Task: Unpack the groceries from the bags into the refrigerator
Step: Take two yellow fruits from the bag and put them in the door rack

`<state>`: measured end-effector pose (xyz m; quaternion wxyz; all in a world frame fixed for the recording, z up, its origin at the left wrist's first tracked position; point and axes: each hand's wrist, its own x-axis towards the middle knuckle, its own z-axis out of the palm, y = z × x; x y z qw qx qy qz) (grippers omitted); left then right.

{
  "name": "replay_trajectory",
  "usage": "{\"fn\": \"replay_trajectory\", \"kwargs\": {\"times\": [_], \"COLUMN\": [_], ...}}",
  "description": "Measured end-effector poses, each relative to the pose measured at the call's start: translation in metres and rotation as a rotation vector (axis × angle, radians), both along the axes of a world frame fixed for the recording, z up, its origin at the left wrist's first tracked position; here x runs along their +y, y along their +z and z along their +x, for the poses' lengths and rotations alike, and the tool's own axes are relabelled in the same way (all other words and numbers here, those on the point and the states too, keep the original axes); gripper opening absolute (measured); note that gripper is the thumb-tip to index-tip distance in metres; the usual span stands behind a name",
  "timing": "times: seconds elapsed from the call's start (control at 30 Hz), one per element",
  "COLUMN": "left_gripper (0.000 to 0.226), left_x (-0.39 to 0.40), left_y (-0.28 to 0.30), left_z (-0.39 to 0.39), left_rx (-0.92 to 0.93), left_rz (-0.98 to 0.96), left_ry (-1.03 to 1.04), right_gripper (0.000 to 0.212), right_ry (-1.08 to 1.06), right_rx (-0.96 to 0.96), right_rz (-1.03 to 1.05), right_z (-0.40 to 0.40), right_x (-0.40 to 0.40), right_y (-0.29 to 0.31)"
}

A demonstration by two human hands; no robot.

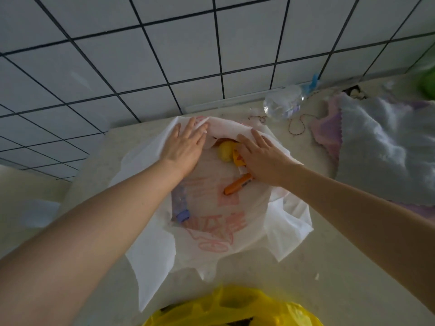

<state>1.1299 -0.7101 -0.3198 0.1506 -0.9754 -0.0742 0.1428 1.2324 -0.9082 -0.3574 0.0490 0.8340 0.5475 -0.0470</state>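
Fingers (195, 128) of the left hand (186, 147) lie straight and spread, pressing flat on the far rim of the white bag (289, 222). The right hand (263, 158) also has its fingers extended and relaxed, resting on the bag's rim on the right side; neither hand grips anything, though the right thumb is hidden under the palm.

Between the two hands, down in the bag's open mouth, sits a yellow round fruit (226, 150) touching a yellow packet (237, 158) that runs under the right hand. Nearer the camera an orange carrot-like item (236, 187) lies on the bag's printed inner side, its far end just under the right wrist. On the left side of the bag, below the left forearm, lies a clear bottle with a purple cap (182, 208).

The bag sits on a pale speckled table (329, 267) against a wall of white tiles with dark grout. A yellow bag (235, 307) stands at the near edge. To the right lie a grey cloth (388, 149) over a pink one, and beside the wall a clear plastic bottle (284, 102) on its side.
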Motion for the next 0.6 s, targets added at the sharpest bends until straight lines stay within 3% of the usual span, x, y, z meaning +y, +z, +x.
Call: {"fn": "replay_trajectory", "kwargs": {"times": [0.33, 0.4, 0.5, 0.6], "left_gripper": [0.065, 0.059, 0.059, 0.065], "left_x": [0.029, 0.034, 0.043, 0.052], "left_y": [-0.004, -0.001, 0.0, -0.003], "left_z": [0.042, 0.048, 0.055, 0.06], "left_rx": [-0.006, -0.03, -0.058, -0.097], "left_rz": [0.044, 0.007, 0.0, 0.029], "left_ry": [0.074, 0.083, 0.088, 0.079], "right_gripper": [0.097, 0.091, 0.063, 0.059], "right_ry": [-0.14, -0.166, -0.096, 0.057], "right_rx": [-0.001, 0.034, -0.005, 0.008], "right_rz": [-0.153, -0.147, -0.066, 0.037], "right_z": [0.043, 0.054, 0.068, 0.073], "right_x": [0.02, 0.016, 0.011, 0.01], "right_y": [0.001, 0.004, 0.002, -0.003]}}
